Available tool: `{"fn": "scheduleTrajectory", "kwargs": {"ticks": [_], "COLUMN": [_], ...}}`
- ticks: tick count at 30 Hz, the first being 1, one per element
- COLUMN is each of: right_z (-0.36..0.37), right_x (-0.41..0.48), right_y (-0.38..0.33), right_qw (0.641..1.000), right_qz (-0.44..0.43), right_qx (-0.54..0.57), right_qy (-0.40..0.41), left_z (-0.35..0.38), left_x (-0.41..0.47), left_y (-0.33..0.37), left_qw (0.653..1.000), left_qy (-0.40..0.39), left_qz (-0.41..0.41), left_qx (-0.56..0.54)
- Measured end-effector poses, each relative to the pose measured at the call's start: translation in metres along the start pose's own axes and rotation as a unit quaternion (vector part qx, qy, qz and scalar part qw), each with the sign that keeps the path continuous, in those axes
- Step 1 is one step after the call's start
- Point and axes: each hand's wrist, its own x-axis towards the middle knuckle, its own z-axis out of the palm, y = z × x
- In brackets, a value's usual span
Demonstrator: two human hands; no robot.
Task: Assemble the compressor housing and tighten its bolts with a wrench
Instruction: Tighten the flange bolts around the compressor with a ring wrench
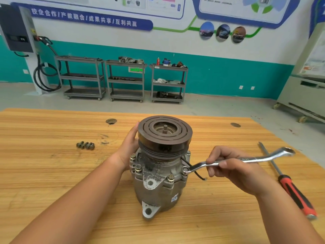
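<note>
A grey compressor [158,187] stands upright on the wooden table [52,173], its dark brown pulley [164,136] on top. Several bolts stick up around the housing flange. My left hand [127,148] lies flat against the left side of the pulley and housing. My right hand [230,166] grips the shaft of a silver ring wrench [246,160]. The wrench's ring end sits over a bolt [185,170] on the right side of the flange. Its other end points right, above the table.
Three loose bolts [85,145] lie on the table to the left. A red-and-black screwdriver [292,185] lies at the right near the table edge. Two round holes [111,121] mark the far tabletop. Metal shelf carts [125,80] stand by the far wall.
</note>
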Motion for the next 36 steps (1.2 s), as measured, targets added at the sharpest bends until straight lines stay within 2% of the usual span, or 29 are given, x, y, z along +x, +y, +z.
{"fn": "scheduleTrajectory", "kwargs": {"ticks": [1, 4, 8, 12, 17, 21, 23, 29, 36], "right_z": [0.003, 0.025, 0.076, 0.109, 0.095, 0.054, 0.033, 0.009, 0.004], "right_x": [-0.004, -0.017, -0.029, -0.026, -0.031, -0.031, -0.026, -0.011, 0.006], "right_y": [0.001, 0.004, 0.021, 0.03, 0.016, 0.006, 0.005, 0.003, 0.003], "right_qw": [0.999, 0.988, 0.946, 0.918, 0.904, 0.937, 0.956, 0.984, 0.976], "right_qz": [-0.011, -0.057, -0.11, -0.123, -0.178, -0.124, -0.082, -0.039, -0.03], "right_qx": [-0.014, -0.04, -0.087, -0.159, -0.017, 0.052, 0.058, 0.02, 0.148], "right_qy": [0.029, 0.138, 0.292, 0.343, 0.388, 0.321, 0.275, 0.172, 0.156], "left_z": [-0.002, -0.008, -0.011, -0.002, -0.011, -0.013, -0.011, -0.007, -0.014], "left_x": [-0.007, -0.027, -0.042, -0.06, -0.077, -0.087, -0.089, -0.092, -0.088], "left_y": [0.003, 0.006, 0.002, -0.007, -0.027, -0.034, -0.035, -0.032, -0.03], "left_qw": [0.999, 0.997, 0.996, 0.998, 0.99, 0.971, 0.956, 0.951, 0.961], "left_qy": [-0.033, -0.044, -0.051, -0.012, 0.011, -0.018, 0.002, 0.047, 0.04], "left_qz": [-0.011, -0.032, -0.038, 0.051, 0.137, 0.167, 0.174, 0.155, 0.179], "left_qx": [-0.032, -0.057, -0.062, -0.044, 0.016, 0.17, 0.238, 0.263, 0.208]}}
